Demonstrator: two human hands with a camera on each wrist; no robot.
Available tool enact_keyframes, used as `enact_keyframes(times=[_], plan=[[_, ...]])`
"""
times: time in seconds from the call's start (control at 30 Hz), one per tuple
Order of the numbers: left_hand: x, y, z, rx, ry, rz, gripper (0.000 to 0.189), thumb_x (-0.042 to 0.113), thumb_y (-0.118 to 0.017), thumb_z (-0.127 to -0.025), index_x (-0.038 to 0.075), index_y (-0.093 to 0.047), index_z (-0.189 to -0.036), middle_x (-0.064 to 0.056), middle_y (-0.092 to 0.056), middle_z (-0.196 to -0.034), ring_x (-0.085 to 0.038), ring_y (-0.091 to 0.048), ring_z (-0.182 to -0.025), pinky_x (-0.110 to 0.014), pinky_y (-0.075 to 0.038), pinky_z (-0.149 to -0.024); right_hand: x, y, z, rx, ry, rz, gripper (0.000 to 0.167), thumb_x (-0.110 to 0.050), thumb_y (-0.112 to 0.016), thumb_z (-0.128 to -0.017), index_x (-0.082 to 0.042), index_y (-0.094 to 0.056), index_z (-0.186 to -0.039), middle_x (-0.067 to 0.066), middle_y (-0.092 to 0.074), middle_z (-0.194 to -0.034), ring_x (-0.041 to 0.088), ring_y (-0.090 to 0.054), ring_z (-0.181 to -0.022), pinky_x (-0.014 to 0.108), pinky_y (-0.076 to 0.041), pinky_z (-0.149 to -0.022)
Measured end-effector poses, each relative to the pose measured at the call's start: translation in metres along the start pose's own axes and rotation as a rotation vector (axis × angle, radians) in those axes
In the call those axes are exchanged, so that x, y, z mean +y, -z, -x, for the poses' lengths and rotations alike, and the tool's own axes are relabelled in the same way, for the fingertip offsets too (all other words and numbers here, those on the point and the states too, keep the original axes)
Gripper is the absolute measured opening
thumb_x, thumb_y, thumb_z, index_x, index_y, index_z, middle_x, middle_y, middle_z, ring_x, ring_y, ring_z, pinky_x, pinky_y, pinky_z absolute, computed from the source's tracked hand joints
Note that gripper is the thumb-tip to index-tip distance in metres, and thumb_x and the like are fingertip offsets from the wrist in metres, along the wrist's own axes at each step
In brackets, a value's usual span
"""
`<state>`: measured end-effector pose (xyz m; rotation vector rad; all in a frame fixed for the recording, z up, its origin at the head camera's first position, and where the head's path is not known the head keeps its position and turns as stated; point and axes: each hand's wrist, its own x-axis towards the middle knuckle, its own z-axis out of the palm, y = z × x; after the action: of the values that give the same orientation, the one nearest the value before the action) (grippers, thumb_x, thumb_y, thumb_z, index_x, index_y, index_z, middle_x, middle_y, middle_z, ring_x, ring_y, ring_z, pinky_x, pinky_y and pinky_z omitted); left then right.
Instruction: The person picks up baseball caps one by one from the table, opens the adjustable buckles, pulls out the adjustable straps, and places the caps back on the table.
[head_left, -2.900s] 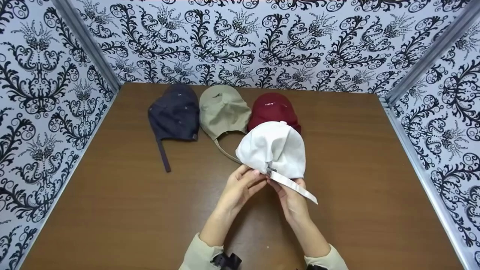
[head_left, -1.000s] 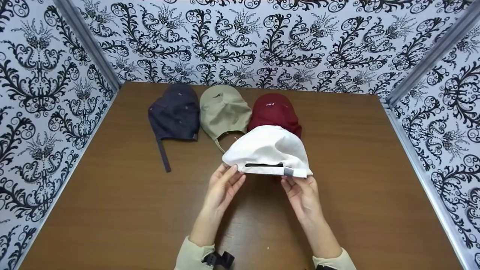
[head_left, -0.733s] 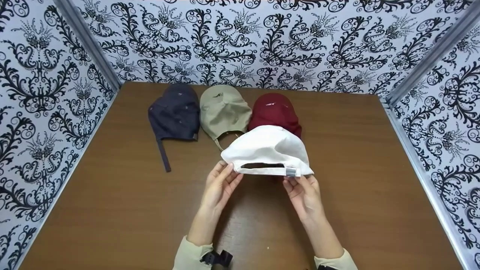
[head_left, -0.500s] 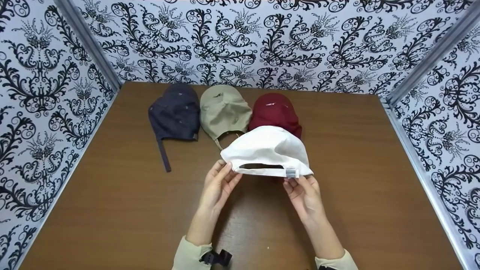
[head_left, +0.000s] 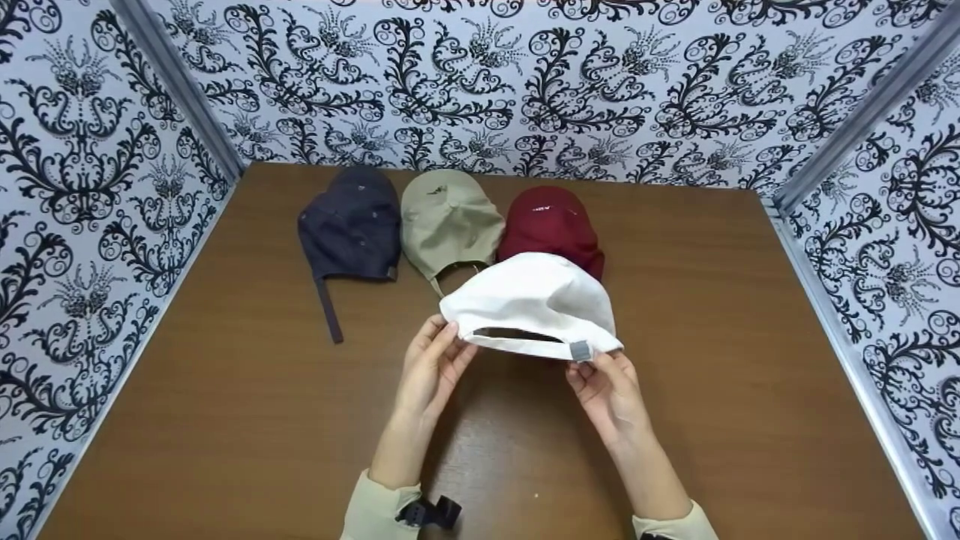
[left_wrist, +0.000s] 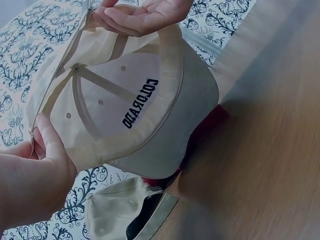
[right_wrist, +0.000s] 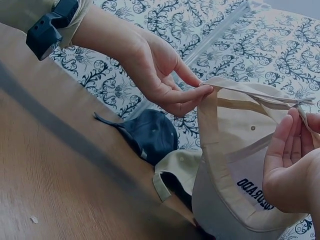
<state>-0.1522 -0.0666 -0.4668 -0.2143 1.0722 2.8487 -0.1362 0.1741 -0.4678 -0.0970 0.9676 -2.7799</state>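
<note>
A white baseball cap (head_left: 536,296) is held up over the table with its back turned toward me. Its strap (head_left: 521,346) spans the rear opening and meets a grey buckle (head_left: 581,350) at the right. My left hand (head_left: 431,367) pinches the cap's left rear edge between thumb and fingers. At the buckle end, my right hand (head_left: 611,390) pinches the other corner. The left wrist view looks into the crown, where dark reversed stitching (left_wrist: 141,103) reads COLORADO. In the right wrist view, the right hand's fingers (right_wrist: 290,137) hold the strap close by the buckle.
Behind the white cap, a navy cap (head_left: 352,225), a khaki cap (head_left: 450,217) and a dark red cap (head_left: 551,225) lie in a row on the brown table (head_left: 262,397). The white cap overlaps the red one in the head view. Patterned panels (head_left: 480,82) enclose the table.
The strap's end hung loose at the buckle earlier; now the strap bridges the opening. My hands have spread apart. Over the last second the cap tilts slightly, its buckle side lower.
</note>
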Motion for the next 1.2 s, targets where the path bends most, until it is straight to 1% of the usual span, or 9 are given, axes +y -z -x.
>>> enact_keyframes(times=[0.33, 0.63, 0.67, 0.73, 0.83, 0.9, 1.07, 1.2], plan=[[0.004, -0.0006, -0.0008, 0.031, -0.017, -0.032, 0.013, 0.003, -0.046, -0.102, 0.011, -0.056, -0.102, -0.001, -0.061, -0.093, -0.01, -0.062, -0.083, -0.019, -0.057, -0.074, -0.0012, 0.0008, 0.0008, -0.048, -0.046, 0.012, 0.018, 0.0, -0.046, -0.1, -0.006, -0.062, -0.097, 0.002, -0.069, -0.085, 0.012, -0.066, -0.075, 0.021, -0.057, -0.074], [0.0065, 0.0005, -0.002, 0.051, -0.022, -0.035, 0.015, 0.001, -0.047, -0.101, 0.012, -0.058, -0.099, 0.0, -0.061, -0.09, -0.009, -0.061, -0.08, -0.018, -0.056, -0.071, -0.0009, 0.0015, 0.0004, -0.083, -0.08, 0.001, 0.017, -0.001, -0.046, -0.101, -0.006, -0.061, -0.096, 0.002, -0.07, -0.084, 0.012, -0.067, -0.075, 0.02, -0.057, -0.072], [0.0068, 0.0007, -0.002, 0.049, -0.022, -0.035, 0.014, 0.001, -0.047, -0.101, 0.012, -0.057, -0.099, 0.0, -0.061, -0.09, -0.009, -0.062, -0.08, -0.018, -0.055, -0.07, -0.0008, 0.002, 0.0003, -0.093, -0.084, -0.004, 0.015, -0.001, -0.047, -0.1, -0.006, -0.06, -0.096, 0.002, -0.071, -0.084, 0.012, -0.067, -0.075, 0.02, -0.056, -0.073], [0.0075, 0.0011, -0.002, 0.047, -0.021, -0.036, 0.014, 0.001, -0.048, -0.101, 0.012, -0.057, -0.099, 0.001, -0.061, -0.091, -0.009, -0.062, -0.08, -0.018, -0.055, -0.07, -0.001, 0.002, 0.0003, -0.112, -0.093, -0.019, 0.017, 0.0, -0.045, -0.101, -0.005, -0.06, -0.096, 0.003, -0.071, -0.084, 0.012, -0.068, -0.076, 0.02, -0.057, -0.073], [0.0083, 0.002, -0.0019, 0.037, -0.021, -0.039, 0.013, 0.002, -0.048, -0.101, 0.011, -0.056, -0.099, 0.001, -0.061, -0.091, -0.009, -0.062, -0.08, -0.018, -0.055, -0.07, -0.001, 0.0031, 0.0001, -0.144, -0.108, -0.033, 0.021, 0.0, -0.042, -0.102, -0.005, -0.062, -0.096, 0.003, -0.071, -0.085, 0.011, -0.068, -0.077, 0.02, -0.057, -0.074], [0.0085, 0.0021, -0.0021, 0.036, -0.021, -0.04, 0.013, 0.001, -0.048, -0.101, 0.011, -0.056, -0.099, 0.001, -0.061, -0.091, -0.009, -0.062, -0.08, -0.018, -0.055, -0.07, -0.0012, 0.003, 0.0002, -0.159, -0.119, -0.044, 0.027, 0.001, -0.038, -0.102, -0.006, -0.064, -0.096, 0.002, -0.072, -0.086, 0.011, -0.068, -0.077, 0.021, -0.057, -0.074], [0.0082, 0.0023, -0.0019, 0.044, -0.022, -0.044, 0.013, 0.001, -0.048, -0.101, 0.011, -0.056, -0.099, 0.001, -0.062, -0.09, -0.009, -0.062, -0.08, -0.018, -0.055, -0.07, -0.0015, 0.0031, 0.0003, -0.19, -0.152, -0.087, 0.032, 0.0, -0.037, -0.103, -0.006, -0.068, -0.095, 0.003, -0.074, -0.087, 0.012, -0.069, -0.078, 0.021, -0.057, -0.075], [0.0078, 0.0015, -0.0021, 0.057, -0.023, -0.037, 0.013, 0.001, -0.048, -0.101, 0.011, -0.055, -0.098, 0.001, -0.062, -0.089, -0.009, -0.062, -0.079, -0.018, -0.054, -0.069, -0.0013, 0.0029, 0.0006, -0.215, -0.179, -0.132, 0.031, -0.001, -0.039, -0.103, -0.006, -0.069, -0.097, 0.004, -0.075, -0.088, 0.013, -0.07, -0.08, 0.022, -0.057, -0.077]])
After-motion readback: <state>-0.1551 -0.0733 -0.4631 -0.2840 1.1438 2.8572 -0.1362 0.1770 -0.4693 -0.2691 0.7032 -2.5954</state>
